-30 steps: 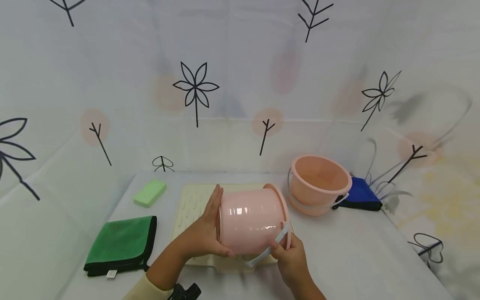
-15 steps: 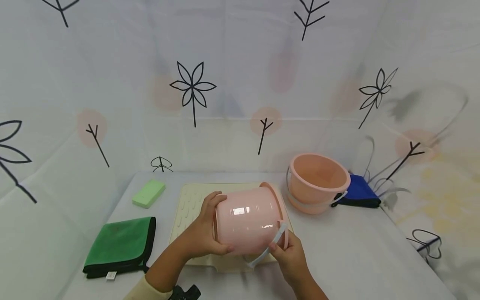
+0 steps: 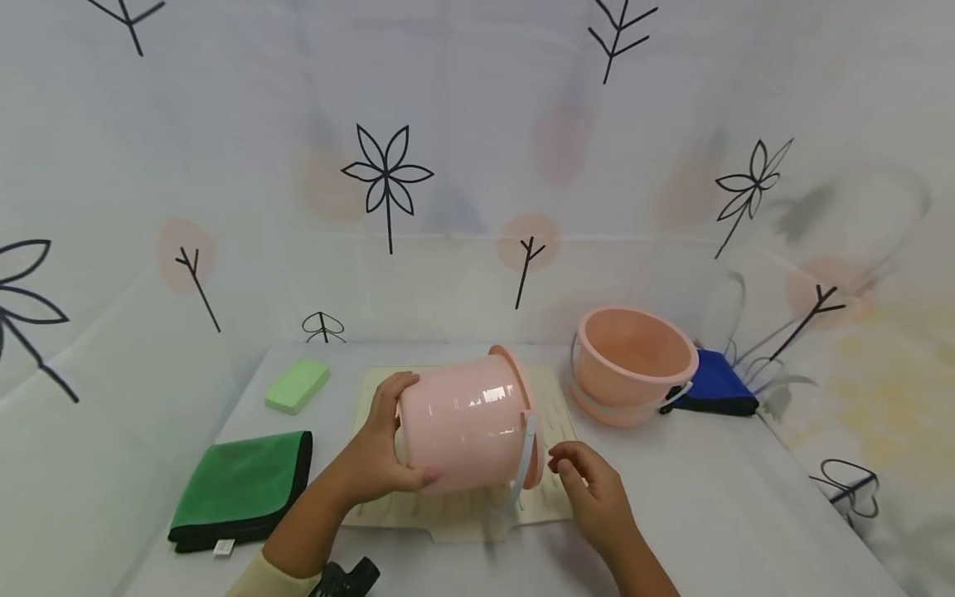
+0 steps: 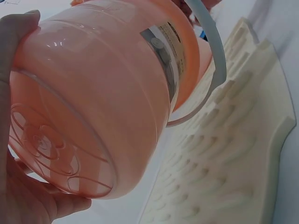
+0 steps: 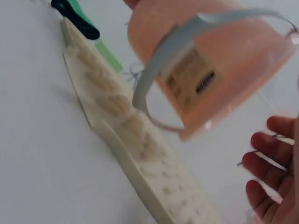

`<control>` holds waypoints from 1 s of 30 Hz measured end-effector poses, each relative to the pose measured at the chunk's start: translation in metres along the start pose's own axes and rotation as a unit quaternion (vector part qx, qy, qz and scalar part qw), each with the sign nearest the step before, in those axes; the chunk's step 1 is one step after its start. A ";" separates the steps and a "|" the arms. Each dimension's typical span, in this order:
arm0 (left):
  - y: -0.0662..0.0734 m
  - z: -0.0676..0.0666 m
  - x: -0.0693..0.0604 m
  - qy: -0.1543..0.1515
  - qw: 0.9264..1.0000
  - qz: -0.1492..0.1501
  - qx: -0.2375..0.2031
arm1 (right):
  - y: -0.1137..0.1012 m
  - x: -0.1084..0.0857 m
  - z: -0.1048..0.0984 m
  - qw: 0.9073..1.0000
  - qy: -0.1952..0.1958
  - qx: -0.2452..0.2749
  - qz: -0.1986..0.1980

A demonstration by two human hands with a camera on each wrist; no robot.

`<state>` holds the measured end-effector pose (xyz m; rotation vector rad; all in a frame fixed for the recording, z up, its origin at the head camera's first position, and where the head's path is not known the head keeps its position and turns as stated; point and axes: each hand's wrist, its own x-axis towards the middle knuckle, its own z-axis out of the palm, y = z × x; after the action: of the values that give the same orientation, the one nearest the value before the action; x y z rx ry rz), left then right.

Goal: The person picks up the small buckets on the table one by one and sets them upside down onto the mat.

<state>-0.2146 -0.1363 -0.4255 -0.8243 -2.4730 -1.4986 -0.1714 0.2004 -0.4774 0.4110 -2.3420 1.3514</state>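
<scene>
A pink plastic bucket (image 3: 466, 423) lies on its side in the air over a cream washboard (image 3: 373, 514), its rim toward the right. My left hand (image 3: 376, 448) grips it round the base end, thumb below and fingers above; the left wrist view shows the patterned bottom (image 4: 51, 144) against the palm. The bucket's pale grey handle (image 3: 525, 456) hangs down from the rim. A label (image 5: 191, 77) shows on the bucket's side in the right wrist view. Just right of the rim, my right hand (image 3: 597, 497) is apart from the bucket, fingers loosely bent and holding nothing.
A second pink bucket (image 3: 634, 373) stands upright at the back right, beside a folded blue cloth (image 3: 719, 381). On the left lie a folded green cloth (image 3: 239, 481) and a light green sponge (image 3: 297, 385). A patterned white curtain (image 3: 448, 290) closes off the back.
My right hand has let go of the bucket's rim and handle and drawn slightly right. The bucket has shifted left and a little up with my left hand, its handle now hanging freely.
</scene>
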 end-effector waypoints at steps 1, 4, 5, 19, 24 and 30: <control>0.000 -0.002 0.000 0.000 1.000 0.000 0.003 | 0.002 0.000 -0.003 0.999 -0.014 -0.029 0.037; 0.001 -0.010 -0.002 0.000 1.000 0.005 0.006 | 0.011 -0.001 -0.014 0.983 -0.080 -0.115 0.117; 0.001 -0.013 -0.002 0.001 1.000 0.006 0.006 | 0.015 -0.001 -0.018 0.976 -0.105 -0.136 0.135; 0.001 -0.059 -0.024 0.029 0.998 0.002 0.053 | 0.050 -0.006 -0.039 0.936 -0.247 -0.200 0.149; 0.006 -0.083 -0.034 0.036 0.997 0.000 0.070 | 0.052 -0.008 -0.037 0.930 -0.254 -0.203 0.173; 0.010 -0.108 -0.050 0.050 0.994 -0.014 0.098 | 0.052 -0.009 -0.035 0.921 -0.259 -0.208 0.202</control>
<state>-0.1852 -0.2443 -0.3830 -0.6665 -2.5149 -1.2468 -0.1796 0.2563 -0.5049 0.1649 -3.2054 0.9201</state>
